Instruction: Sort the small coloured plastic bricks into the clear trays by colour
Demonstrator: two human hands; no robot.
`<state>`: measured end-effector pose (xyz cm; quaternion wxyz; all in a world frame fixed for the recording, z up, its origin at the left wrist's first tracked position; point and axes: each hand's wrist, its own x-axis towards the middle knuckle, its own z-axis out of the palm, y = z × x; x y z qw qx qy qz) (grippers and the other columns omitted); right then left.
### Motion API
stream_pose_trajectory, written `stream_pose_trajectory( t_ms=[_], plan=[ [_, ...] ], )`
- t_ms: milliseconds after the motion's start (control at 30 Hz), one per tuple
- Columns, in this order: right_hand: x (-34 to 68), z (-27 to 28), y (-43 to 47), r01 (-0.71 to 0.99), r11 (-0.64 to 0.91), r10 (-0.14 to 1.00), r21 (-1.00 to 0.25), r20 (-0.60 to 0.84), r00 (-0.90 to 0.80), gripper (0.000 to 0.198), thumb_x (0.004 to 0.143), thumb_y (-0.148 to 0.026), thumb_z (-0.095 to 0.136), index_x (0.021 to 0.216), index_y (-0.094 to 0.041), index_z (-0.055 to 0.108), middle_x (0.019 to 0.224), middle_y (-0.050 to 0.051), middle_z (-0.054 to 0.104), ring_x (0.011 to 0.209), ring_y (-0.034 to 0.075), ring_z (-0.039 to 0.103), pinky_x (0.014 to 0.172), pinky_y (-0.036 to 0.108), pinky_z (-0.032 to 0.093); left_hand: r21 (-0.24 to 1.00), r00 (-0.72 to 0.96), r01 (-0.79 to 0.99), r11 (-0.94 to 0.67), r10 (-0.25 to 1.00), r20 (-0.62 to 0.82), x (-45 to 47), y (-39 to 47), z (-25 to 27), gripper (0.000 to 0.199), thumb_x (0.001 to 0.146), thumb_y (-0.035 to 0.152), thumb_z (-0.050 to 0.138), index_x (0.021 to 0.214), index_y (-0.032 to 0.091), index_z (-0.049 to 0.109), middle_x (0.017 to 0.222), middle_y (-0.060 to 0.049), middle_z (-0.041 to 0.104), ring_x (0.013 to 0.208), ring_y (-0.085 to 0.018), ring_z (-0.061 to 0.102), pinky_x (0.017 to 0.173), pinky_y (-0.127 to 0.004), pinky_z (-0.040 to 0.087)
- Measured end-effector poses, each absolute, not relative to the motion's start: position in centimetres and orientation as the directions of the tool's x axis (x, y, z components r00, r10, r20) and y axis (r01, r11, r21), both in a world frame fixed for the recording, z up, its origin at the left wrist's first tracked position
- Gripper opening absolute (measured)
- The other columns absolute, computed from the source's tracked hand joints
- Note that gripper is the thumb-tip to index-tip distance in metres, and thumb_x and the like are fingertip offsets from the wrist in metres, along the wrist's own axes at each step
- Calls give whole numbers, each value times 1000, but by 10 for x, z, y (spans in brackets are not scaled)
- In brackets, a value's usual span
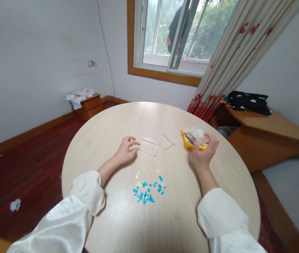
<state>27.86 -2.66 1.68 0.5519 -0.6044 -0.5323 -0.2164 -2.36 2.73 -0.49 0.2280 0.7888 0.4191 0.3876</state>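
Note:
My left hand [127,150] is at the left end of a clear plastic tray [149,146], its thumb and fingers curled on the tray's edge. Just to the right of that tray lies another clear, flat plastic piece [164,140]. In my right hand [206,151] is a clear plastic box [198,132], pinched between thumb and fingers over a yellow package [187,142]. The hand and box partly cover the package. Small blue bricks [145,196] and pale yellow bricks [138,183] lie scattered closer to me, between my forearms.
All of this is on a round, light wood table [112,218]. A wooden cabinet [270,137] with folded black cloth [249,102] stands at the right. A small drawer unit [92,105] is at the far left, and crumpled paper [15,205] lies on the floor.

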Motion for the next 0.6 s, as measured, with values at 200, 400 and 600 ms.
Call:
stream_pose_trajectory(
  t_ms=[200, 400, 600],
  plan=[
    [310, 0, -16, 879, -20, 430, -477, 789, 438, 33, 84, -32, 44, 115, -19, 45, 120, 15, 47, 118, 29, 42, 92, 51, 34, 610, 460, 515, -603, 794, 397, -25, 27, -17, 17, 73, 19, 61, 89, 20, 67, 121, -11, 45, 117, -26, 42, 101, -45, 35],
    [313, -7, -6, 873, -132, 560, -470, 691, 457, 31, 85, -31, 41, 111, -18, 53, 122, 16, 48, 115, 29, 44, 90, 53, 33, 616, 439, 537, -577, 814, 380, -26, 27, -15, 8, 69, 23, 68, 76, 19, 65, 127, -10, 41, 124, -29, 36, 103, -48, 32],
    [307, -3, -8, 881, -167, 511, -442, 726, 461, 39, 83, -37, 43, 117, -19, 52, 128, 17, 46, 116, 31, 40, 92, 52, 29, 642, 447, 516, -567, 817, 363, -26, 27, -14, 14, 65, 24, 71, 65, 17, 59, 128, -12, 41, 127, -29, 33, 104, -48, 30]
  ],
)
